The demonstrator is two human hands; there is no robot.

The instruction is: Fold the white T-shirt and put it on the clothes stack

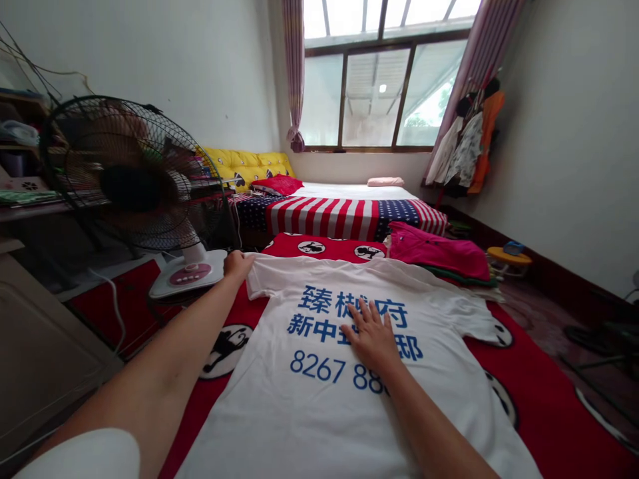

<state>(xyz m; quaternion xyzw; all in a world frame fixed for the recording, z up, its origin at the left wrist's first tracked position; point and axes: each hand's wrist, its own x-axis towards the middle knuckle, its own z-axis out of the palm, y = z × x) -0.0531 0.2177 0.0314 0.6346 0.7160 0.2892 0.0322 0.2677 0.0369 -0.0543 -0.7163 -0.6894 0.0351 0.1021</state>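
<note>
A white T-shirt (319, 372) lies spread flat, printed with blue Chinese characters and a blue phone-style number. My right hand (367, 336) rests palm down on the middle of the print, fingers spread, covering some characters. At the shirt's far left shoulder, my left hand (238, 265) curls over the fabric edge and pinches it. The shirt lies on a red blanket (544, 392) with round black-and-white animal patterns.
A standing electric fan (132, 186) with a white base sits just left of my left hand. Beyond the shirt are a folded pink garment (436, 251) and a bed with a stars-and-stripes cover (332, 218). Clothes hang on the right wall, beside a yellow stool (508, 258).
</note>
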